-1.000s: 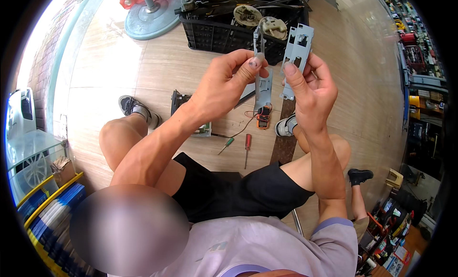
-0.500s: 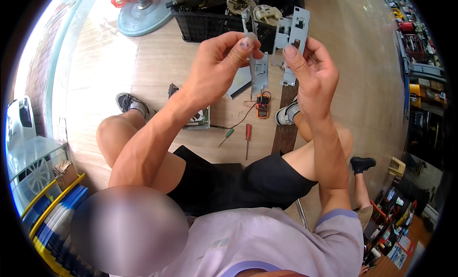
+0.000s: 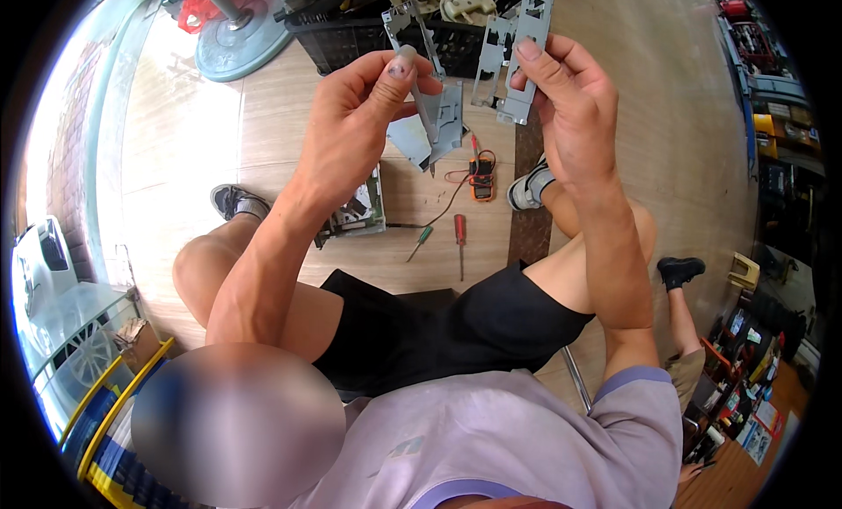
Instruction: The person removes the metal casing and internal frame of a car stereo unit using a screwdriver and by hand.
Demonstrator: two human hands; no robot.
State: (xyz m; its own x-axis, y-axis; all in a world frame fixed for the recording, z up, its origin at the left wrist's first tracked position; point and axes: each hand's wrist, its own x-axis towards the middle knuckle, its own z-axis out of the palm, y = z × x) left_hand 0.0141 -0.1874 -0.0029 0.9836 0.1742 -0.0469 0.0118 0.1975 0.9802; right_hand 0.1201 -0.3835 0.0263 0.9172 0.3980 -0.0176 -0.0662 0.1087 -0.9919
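Observation:
My left hand [image 3: 355, 114] pinches a thin grey metal bracket [image 3: 399, 19] between thumb and fingers, its frame-like end pointing away from me. In my right hand [image 3: 579, 114] is a flat grey metal bracket [image 3: 533, 22] with cut-outs and a side flange, held upright by its edge. The two metal parts are apart, both raised above the floor. Beyond and below my left hand lie grey sheet-metal pieces [image 3: 449, 114]. An opened device with a metal case [image 3: 375, 202] sits below my left wrist, partly hidden by the forearm.
On the floor between my feet are an orange multimeter [image 3: 481, 181] with leads, a green-handled screwdriver [image 3: 424, 235] and a red-handled one [image 3: 460, 230]. A black crate [image 3: 320, 42] of parts stands ahead. Another person's shoe [image 3: 681, 271] shows at right, near shelves of goods.
My hands have moved farther apart, the left one shifting left. The left bracket has turned, showing more of its frame. Both parts appear higher in the picture, which has itself shifted slightly.

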